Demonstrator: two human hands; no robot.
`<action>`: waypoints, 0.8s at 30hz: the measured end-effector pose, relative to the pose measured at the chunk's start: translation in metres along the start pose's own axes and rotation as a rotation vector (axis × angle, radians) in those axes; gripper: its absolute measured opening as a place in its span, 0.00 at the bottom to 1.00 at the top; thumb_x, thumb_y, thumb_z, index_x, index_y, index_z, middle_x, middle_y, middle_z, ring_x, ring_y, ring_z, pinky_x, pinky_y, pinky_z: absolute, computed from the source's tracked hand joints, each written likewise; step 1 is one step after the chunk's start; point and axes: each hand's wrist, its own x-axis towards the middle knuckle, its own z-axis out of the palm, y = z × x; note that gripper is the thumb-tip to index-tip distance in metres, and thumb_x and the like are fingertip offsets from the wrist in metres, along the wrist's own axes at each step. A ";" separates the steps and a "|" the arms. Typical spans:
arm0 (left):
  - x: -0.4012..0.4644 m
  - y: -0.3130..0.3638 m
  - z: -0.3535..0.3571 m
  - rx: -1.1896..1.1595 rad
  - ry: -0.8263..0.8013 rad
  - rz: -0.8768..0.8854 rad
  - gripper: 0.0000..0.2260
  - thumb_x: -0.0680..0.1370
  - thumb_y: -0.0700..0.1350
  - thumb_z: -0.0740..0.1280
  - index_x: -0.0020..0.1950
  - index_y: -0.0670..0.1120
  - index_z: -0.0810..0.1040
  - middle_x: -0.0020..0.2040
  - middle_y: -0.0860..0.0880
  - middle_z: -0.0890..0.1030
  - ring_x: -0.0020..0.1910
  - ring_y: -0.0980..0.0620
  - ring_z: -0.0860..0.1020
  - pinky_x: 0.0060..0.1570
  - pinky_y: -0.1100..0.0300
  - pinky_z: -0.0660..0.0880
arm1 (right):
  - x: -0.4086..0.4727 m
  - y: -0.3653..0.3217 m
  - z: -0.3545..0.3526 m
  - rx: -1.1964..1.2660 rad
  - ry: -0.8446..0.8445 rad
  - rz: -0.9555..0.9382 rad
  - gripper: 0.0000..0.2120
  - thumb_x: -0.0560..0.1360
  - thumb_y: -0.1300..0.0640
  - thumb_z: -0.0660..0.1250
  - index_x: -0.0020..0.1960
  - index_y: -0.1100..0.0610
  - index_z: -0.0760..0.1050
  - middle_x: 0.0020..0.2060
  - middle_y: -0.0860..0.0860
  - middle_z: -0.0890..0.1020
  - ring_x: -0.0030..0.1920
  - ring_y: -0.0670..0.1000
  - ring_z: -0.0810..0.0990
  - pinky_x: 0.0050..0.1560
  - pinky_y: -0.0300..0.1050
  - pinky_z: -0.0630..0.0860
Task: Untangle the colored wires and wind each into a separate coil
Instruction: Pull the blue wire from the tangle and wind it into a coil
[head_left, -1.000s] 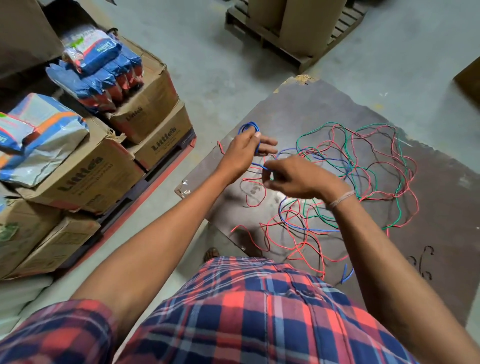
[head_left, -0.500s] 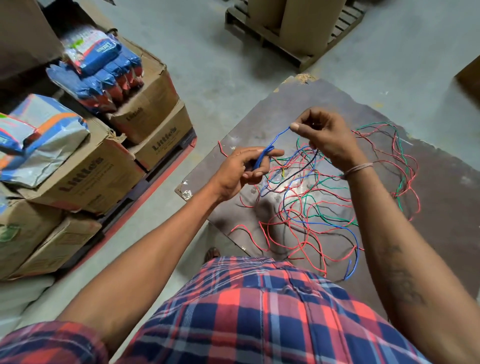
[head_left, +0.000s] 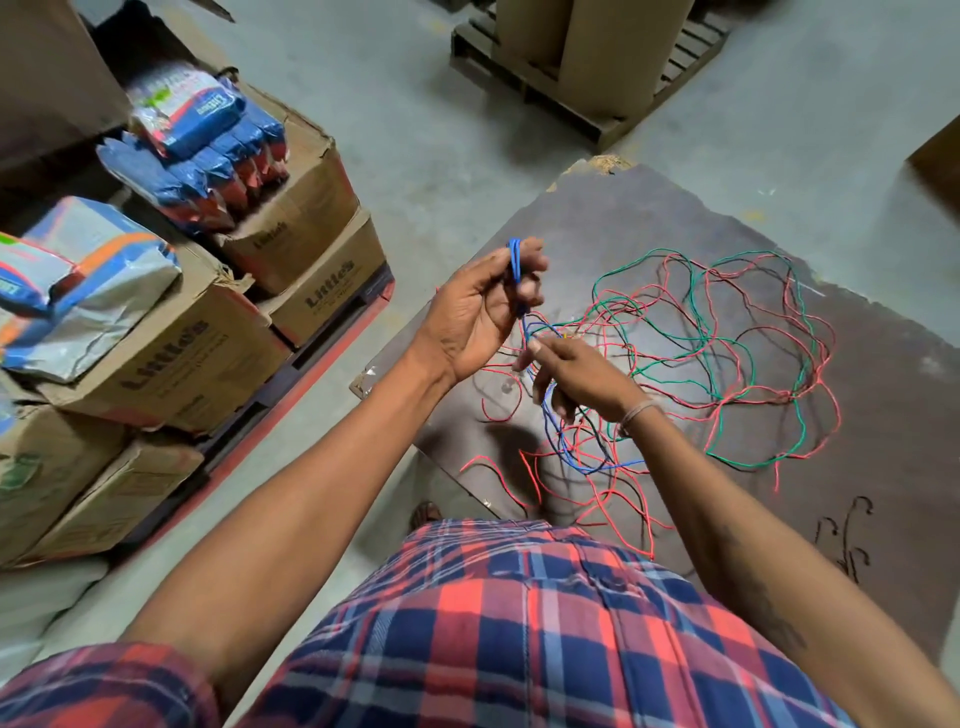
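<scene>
The left hand (head_left: 480, 312) holds a small blue coil (head_left: 515, 262) round its fingers. The right hand (head_left: 576, 376) pinches the blue wire (head_left: 550, 415) just below. Red and green wires (head_left: 727, 353) lie tangled on the worktop (head_left: 883, 467). Next, I think, another loop goes round.

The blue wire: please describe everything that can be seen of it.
The blue wire is thin and looks plastic-coated. Part of it is wound in a few small loops around the fingers of the raised left hand. From there it runs down to the right hand, which pinches it, then trails into the tangle of red and green wires on the dark board.
</scene>
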 end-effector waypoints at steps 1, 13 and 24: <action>0.003 0.000 0.000 0.004 0.003 0.023 0.15 0.85 0.38 0.51 0.68 0.34 0.68 0.47 0.44 0.85 0.35 0.54 0.80 0.45 0.60 0.80 | -0.004 -0.002 0.004 -0.012 -0.046 0.016 0.19 0.87 0.48 0.55 0.57 0.60 0.78 0.34 0.60 0.81 0.21 0.53 0.73 0.23 0.40 0.73; 0.013 -0.017 -0.032 1.059 0.072 0.172 0.10 0.86 0.40 0.54 0.45 0.43 0.64 0.58 0.39 0.83 0.52 0.48 0.86 0.56 0.54 0.80 | -0.046 -0.055 -0.029 -0.328 -0.159 -0.087 0.07 0.80 0.60 0.69 0.44 0.60 0.78 0.29 0.58 0.81 0.24 0.55 0.80 0.28 0.44 0.77; -0.023 -0.023 -0.044 0.843 -0.063 -0.069 0.14 0.85 0.41 0.53 0.57 0.36 0.75 0.34 0.41 0.79 0.25 0.53 0.62 0.30 0.61 0.59 | -0.044 -0.075 -0.090 0.197 0.105 -0.332 0.09 0.83 0.59 0.64 0.53 0.65 0.79 0.29 0.53 0.64 0.24 0.46 0.57 0.23 0.36 0.54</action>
